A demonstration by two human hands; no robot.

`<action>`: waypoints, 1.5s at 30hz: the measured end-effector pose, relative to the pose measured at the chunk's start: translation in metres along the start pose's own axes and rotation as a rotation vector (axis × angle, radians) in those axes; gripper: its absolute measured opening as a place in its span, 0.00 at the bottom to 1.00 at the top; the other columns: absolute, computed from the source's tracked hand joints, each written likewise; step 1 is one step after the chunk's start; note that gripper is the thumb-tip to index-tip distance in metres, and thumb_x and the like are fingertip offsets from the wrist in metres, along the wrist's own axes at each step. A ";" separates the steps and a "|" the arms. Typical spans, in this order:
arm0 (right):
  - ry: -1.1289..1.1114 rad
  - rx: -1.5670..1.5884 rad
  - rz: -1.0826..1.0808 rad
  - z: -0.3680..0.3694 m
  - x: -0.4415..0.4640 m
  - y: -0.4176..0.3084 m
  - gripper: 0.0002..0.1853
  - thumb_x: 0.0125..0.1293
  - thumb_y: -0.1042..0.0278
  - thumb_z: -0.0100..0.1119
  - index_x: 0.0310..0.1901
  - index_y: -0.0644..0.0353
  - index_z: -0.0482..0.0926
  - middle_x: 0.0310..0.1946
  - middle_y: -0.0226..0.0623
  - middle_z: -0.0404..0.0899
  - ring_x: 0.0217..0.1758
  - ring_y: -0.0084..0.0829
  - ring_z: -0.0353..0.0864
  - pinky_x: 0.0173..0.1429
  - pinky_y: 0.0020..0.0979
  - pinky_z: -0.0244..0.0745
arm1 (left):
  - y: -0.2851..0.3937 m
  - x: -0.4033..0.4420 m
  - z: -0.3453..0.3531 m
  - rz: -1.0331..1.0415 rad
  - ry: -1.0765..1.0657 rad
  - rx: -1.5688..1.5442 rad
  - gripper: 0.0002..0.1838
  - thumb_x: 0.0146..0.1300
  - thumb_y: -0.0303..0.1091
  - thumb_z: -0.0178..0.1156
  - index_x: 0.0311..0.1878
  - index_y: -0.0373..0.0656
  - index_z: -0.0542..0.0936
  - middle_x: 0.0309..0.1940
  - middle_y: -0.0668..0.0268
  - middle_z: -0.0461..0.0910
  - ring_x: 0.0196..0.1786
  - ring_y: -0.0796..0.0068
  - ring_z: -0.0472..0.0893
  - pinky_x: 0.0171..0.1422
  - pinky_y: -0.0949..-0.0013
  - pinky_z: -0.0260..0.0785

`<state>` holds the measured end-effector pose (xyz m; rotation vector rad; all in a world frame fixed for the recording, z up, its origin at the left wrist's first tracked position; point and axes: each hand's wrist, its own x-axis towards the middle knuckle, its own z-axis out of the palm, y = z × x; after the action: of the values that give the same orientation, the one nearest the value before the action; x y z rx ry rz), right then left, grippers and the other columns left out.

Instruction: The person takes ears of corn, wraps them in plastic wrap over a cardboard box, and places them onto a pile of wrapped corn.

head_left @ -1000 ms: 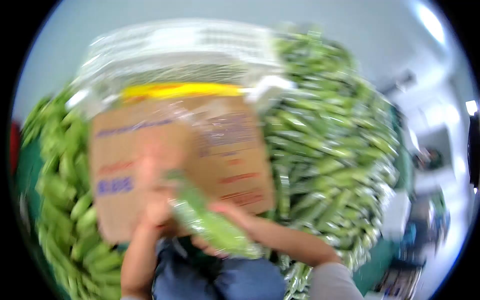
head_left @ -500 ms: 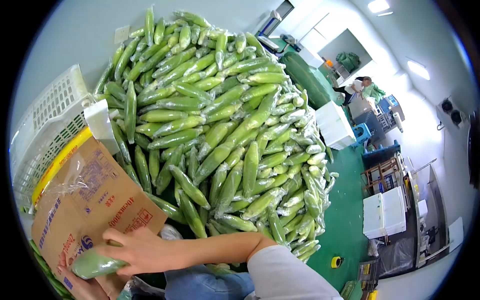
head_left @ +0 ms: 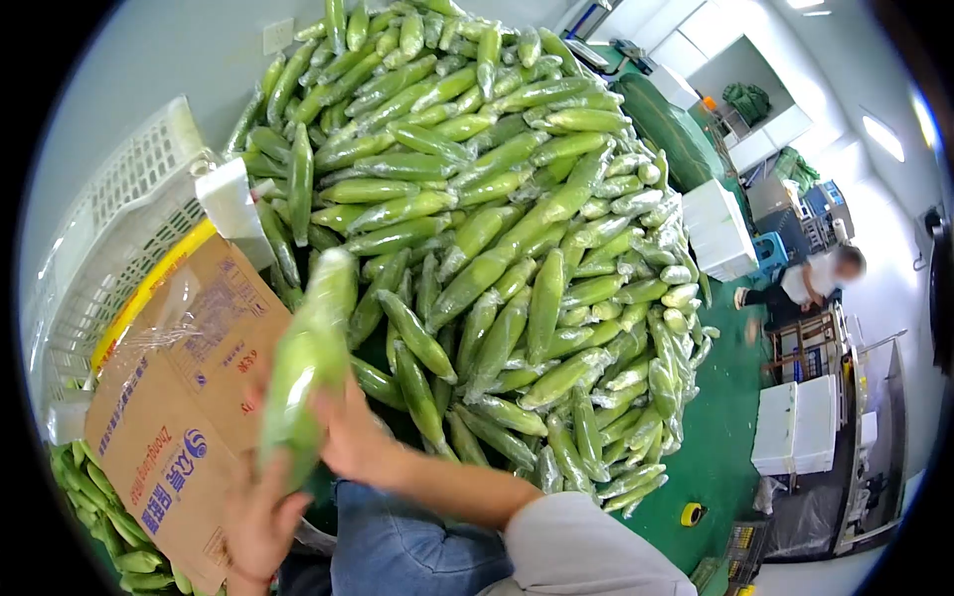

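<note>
A green ear of corn (head_left: 306,363) stands nearly upright in front of me, glossy and smeared by motion. My right hand (head_left: 348,427) grips its side, with the fingers wrapped round it. Around its lower end is my left hand (head_left: 260,517), thumb and fingers on either side. Behind the ear lies a printed brown cardboard sheet (head_left: 179,397), leaning on a white plastic basket (head_left: 149,189) with a yellow band. A big heap of plastic-wrapped corn (head_left: 477,258) spreads beyond my hands.
More green ears (head_left: 104,517) lie at the lower left beside the cardboard. A tape roll (head_left: 693,514) rests on the green floor (head_left: 711,417). White foam boxes (head_left: 795,427) stand at the right. Another person (head_left: 815,278) is on foot near the wooden rack.
The ear has gone from lying low over the cardboard to raised and upright, with both hands on it. My view has shifted. The other person has moved from the far bench towards the right.
</note>
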<state>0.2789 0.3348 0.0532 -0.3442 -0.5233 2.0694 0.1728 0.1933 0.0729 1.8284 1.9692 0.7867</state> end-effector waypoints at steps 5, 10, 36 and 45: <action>0.483 -0.222 0.130 -0.183 -0.076 -0.094 0.22 0.67 0.54 0.55 0.55 0.62 0.75 0.44 0.42 0.82 0.46 0.41 0.81 0.55 0.42 0.76 | -0.002 0.025 0.017 0.312 -0.127 0.029 0.31 0.58 0.43 0.67 0.66 0.53 0.74 0.55 0.55 0.77 0.51 0.54 0.80 0.53 0.57 0.75; 1.039 -0.047 -0.365 -0.292 -0.072 -0.255 0.37 0.68 0.38 0.52 0.68 0.59 0.65 0.61 0.44 0.72 0.59 0.38 0.76 0.67 0.40 0.74 | -0.059 -0.058 0.003 -0.161 0.197 0.133 0.33 0.57 0.34 0.68 0.68 0.50 0.72 0.63 0.53 0.71 0.61 0.51 0.74 0.62 0.56 0.70; -0.542 -1.379 0.072 -0.028 0.082 0.059 0.04 0.74 0.74 0.50 0.44 0.64 0.74 0.40 0.38 0.82 0.45 0.25 0.80 0.53 0.26 0.72 | -0.235 -0.035 -0.067 -0.185 0.493 0.468 0.15 0.63 0.41 0.62 0.51 0.51 0.76 0.68 0.65 0.67 0.74 0.63 0.63 0.63 0.54 0.70; -0.414 -1.326 0.049 -0.030 0.120 0.055 0.04 0.73 0.74 0.53 0.43 0.65 0.76 0.39 0.37 0.83 0.43 0.22 0.80 0.52 0.25 0.73 | -0.234 -0.037 -0.084 -0.280 0.751 -0.170 0.06 0.68 0.24 0.51 0.45 0.42 0.76 0.43 0.56 0.81 0.49 0.61 0.82 0.53 0.63 0.74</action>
<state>0.1893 0.4181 -0.0041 -0.6620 -2.1254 1.5406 -0.0598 0.1383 -0.0064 1.2014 2.4044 1.6496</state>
